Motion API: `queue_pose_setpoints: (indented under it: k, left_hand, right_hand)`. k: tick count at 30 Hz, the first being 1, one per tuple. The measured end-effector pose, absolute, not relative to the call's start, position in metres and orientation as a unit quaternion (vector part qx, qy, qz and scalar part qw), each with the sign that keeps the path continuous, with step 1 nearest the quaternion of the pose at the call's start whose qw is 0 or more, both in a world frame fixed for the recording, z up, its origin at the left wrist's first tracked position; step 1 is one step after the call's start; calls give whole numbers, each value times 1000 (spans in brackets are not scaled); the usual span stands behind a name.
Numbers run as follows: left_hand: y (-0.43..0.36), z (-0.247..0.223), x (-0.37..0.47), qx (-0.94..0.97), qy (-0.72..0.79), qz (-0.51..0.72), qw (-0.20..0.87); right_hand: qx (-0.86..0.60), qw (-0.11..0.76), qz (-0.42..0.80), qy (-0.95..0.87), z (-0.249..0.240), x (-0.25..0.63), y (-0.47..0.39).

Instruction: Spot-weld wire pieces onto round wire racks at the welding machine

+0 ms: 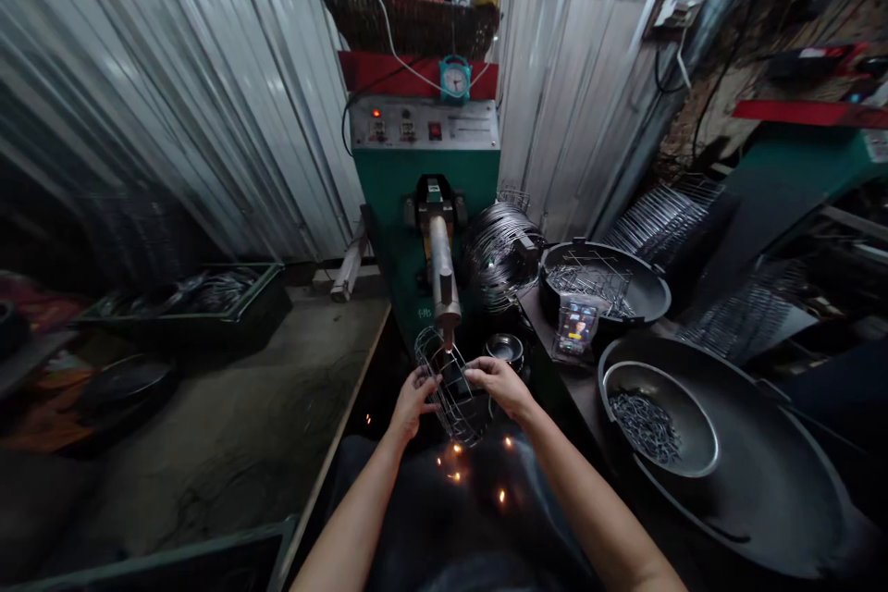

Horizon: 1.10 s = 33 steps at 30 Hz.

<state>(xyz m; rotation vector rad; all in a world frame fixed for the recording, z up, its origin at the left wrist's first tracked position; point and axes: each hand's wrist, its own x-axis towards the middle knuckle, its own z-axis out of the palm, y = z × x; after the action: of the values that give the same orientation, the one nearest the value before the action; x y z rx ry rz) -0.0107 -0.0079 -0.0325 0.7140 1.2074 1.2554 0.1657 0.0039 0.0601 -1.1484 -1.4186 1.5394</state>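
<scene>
A round wire basket frame point(450, 412) sits tilted under the electrode tip of a green spot welder point(375, 194). My left hand point(414, 400) grips the wires on its left side. From the right, my right hand point(498, 381) pinches a thin bent wire piece point(454, 366) against the basket's upper part, just below the tip. Whether this piece is joined to the basket, I cannot tell. The welder's metal arm point(442, 268) points down between my hands. Bright sparks point(455, 477) fly over the dark apron on my lap.
To the right stand a bundle of wire rings point(503, 250), a black pan of wire parts point(662, 282), a phone point(577, 326) and a bowl of small metal pieces point(708, 462) inside a large wok point(783, 499). A green tray point(228, 324) is at left.
</scene>
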Motion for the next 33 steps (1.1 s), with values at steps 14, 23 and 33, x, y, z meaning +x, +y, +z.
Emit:
queue_pose_setpoints:
  k: [14, 23, 33]
  left_hand:
    - [-9, -38, -10, 275, 517, 527, 616]
    - [1, -40, -10, 219, 545, 512, 627]
    - [-33, -55, -21, 515, 588, 531, 326]
  right_hand:
    - [-454, 306, 605, -578, 45, 190, -4]
    - [-457, 346, 568, -591, 45, 176, 8]
    - [-446, 281, 641, -559, 30, 201, -23]
